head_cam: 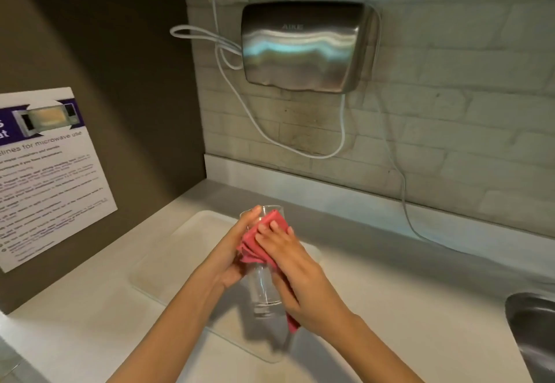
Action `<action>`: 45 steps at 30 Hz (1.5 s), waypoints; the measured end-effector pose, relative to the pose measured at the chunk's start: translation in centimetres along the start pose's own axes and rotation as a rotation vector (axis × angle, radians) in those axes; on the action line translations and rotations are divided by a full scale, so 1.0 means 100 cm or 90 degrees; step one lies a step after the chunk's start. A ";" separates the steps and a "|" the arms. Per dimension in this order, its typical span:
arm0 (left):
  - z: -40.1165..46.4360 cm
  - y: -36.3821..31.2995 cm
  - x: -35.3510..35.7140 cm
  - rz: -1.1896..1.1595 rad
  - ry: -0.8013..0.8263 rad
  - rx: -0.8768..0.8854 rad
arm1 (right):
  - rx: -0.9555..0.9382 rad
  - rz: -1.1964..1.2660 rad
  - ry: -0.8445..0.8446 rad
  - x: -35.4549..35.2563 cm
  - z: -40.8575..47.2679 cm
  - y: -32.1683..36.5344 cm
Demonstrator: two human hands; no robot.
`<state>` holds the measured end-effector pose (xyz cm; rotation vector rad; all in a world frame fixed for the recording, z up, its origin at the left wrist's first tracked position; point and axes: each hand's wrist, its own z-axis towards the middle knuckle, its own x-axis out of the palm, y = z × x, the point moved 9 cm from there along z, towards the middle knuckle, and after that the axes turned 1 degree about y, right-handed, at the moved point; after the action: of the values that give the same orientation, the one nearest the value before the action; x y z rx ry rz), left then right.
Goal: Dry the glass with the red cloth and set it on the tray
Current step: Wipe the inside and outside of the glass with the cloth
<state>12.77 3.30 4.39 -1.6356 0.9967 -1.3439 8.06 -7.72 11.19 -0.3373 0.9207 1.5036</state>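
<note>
- A pale, off-white countertop (90, 307) fills the near part of the view and meets the walls at a corner on the far left.
- A low white upstand (240, 169) runs along the foot of the far wall.
- The far wall is pale brick-pattern tile (450, 112), with a darker stain below the dryer.
- A brushed-steel hand dryer (306, 49) is fixed high on that wall; its white cable (270, 139) loops down and back up, and another lead trails off to the right along the wall.
- The left wall is plain dark brown, with a printed notice about microwave use (45, 178) stuck to it.
- At the near right edge, part of a steel sink bowl (534, 331) is set into the counter.
- A flat, translucent white tray (168, 265) lies on the counter under the hands.
- The clear glass (265, 286) is held in the air above the tray, tilted, its rim away from the person and its base toward them.
- The left hand (231, 250) is curled around the glass's left side, fingertips up at the rim.
- The right hand (297, 265) has its fingers laid nearly flat, pressing the folded red cloth (258, 241) against the glass's upper side; a corner of cloth hangs out below the wrist.
</note>
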 end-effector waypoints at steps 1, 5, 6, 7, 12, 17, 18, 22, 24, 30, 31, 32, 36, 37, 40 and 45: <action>-0.002 0.002 -0.003 -0.002 -0.004 -0.008 | -0.015 -0.017 0.031 0.006 -0.004 0.001; -0.008 0.005 -0.013 -0.017 -0.039 -0.030 | -0.161 -0.133 0.131 0.021 -0.025 0.020; -0.009 0.004 -0.012 -0.026 -0.037 -0.027 | -0.185 -0.142 0.155 0.022 -0.030 0.022; -0.010 0.003 -0.012 -0.031 -0.034 -0.023 | -0.205 -0.146 0.172 0.022 -0.033 0.022; -0.012 0.011 -0.008 -0.038 -0.016 -0.041 | -0.184 -0.098 0.170 0.005 -0.008 0.015; -0.011 0.008 -0.003 -0.072 0.019 -0.009 | -0.113 -0.048 0.113 -0.002 0.018 0.013; -0.012 0.007 -0.005 -0.094 0.014 -0.021 | -0.136 -0.045 0.120 0.003 0.012 0.018; -0.010 0.003 -0.027 -0.140 -0.058 -0.018 | -0.222 -0.001 0.155 0.017 -0.027 0.031; -0.009 0.004 -0.027 -0.147 -0.054 -0.012 | -0.209 0.027 0.128 0.011 -0.029 0.025; -0.013 0.014 0.001 -0.184 0.077 -0.037 | -0.015 0.124 0.041 -0.009 0.011 -0.002; -0.013 0.015 0.003 -0.199 0.089 -0.037 | -0.015 0.119 0.044 -0.008 0.013 -0.002; -0.013 0.015 0.003 -0.203 0.087 -0.036 | -0.023 0.112 0.048 -0.007 0.012 0.000; -0.013 0.014 -0.017 -0.158 0.015 -0.036 | -0.121 0.087 0.097 0.007 -0.011 0.016; -0.012 0.011 -0.024 -0.166 -0.006 -0.024 | -0.143 0.091 0.106 0.010 -0.020 0.018; -0.010 0.005 -0.032 -0.186 -0.028 0.006 | -0.139 0.129 0.066 0.005 -0.034 0.014; -0.014 0.015 -0.008 -0.195 0.046 -0.028 | 0.016 0.187 0.001 -0.005 -0.003 -0.001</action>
<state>11.12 3.32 2.90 -1.8390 0.8457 -1.6014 8.15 -8.25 11.33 -0.1894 1.0224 1.7573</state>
